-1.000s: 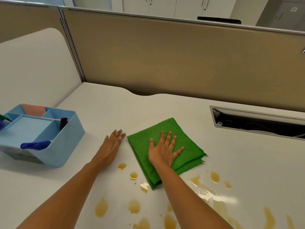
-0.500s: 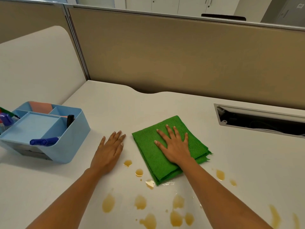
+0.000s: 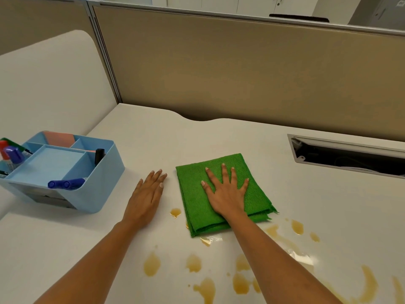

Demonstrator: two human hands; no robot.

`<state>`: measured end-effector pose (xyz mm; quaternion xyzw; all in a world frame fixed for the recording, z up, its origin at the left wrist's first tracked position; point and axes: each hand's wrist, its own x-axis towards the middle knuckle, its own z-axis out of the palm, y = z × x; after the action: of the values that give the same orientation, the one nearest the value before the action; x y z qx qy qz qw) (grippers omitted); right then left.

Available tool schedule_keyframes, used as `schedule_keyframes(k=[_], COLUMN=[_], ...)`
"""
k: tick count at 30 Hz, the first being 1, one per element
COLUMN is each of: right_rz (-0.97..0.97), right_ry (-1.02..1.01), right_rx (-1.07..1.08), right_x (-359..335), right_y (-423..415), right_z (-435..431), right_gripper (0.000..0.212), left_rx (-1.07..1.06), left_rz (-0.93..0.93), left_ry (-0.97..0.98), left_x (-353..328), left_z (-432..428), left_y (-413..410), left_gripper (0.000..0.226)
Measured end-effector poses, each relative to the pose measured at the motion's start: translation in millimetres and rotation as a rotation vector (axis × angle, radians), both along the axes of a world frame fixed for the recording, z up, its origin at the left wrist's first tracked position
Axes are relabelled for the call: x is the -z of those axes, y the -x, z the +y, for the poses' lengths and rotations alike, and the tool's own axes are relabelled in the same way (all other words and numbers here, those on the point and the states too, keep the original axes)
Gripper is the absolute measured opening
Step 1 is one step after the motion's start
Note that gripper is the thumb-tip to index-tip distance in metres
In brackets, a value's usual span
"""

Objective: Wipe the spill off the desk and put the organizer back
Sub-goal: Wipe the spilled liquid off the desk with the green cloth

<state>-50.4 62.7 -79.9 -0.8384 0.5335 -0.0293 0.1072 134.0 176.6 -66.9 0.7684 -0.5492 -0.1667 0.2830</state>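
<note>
White surface (image 3: 219, 139), tan partition panels behind; cable slot (image 3: 350, 156) far right. Amber spill (image 3: 241, 281) spread over near area. Blue organizer (image 3: 65, 172) with markers sits far left. Right hand (image 3: 225, 191) flat, fingers splayed, pressing folded green microfiber cloth (image 3: 197, 198) at centre. Left hand (image 3: 145, 198) flat, palm down on bare surface, grasping nothing.

beige partition (image 3: 219, 69), cable tray opening (image 3: 348, 154)
</note>
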Motion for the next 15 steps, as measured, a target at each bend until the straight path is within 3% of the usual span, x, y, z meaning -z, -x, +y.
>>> schedule_keyframes(k=[5,9,15], right_rz=[-0.015,-0.02,-0.03], right_ry=[-0.011,-0.014,-0.033], right_rx=[0.014,0.022,0.025], right_x=[0.1,-0.9,-4.0], right_y=[-12.9,-23.9,-37.0], right_z=[13.1,27.5,52.4], right_gripper=[0.06,0.061,0.062], left_rx=[0.02,0.0,-0.003], left_rz=[-0.09,-0.099,-0.127], left_ry=[-0.03,-0.037,-0.05], left_x=[-3.4,-1.9,3.9], left_z=[19.2,31.6,45.8], left_y=[-14.9,-25.3,-25.8], left_gripper=[0.056,0.044,0.045])
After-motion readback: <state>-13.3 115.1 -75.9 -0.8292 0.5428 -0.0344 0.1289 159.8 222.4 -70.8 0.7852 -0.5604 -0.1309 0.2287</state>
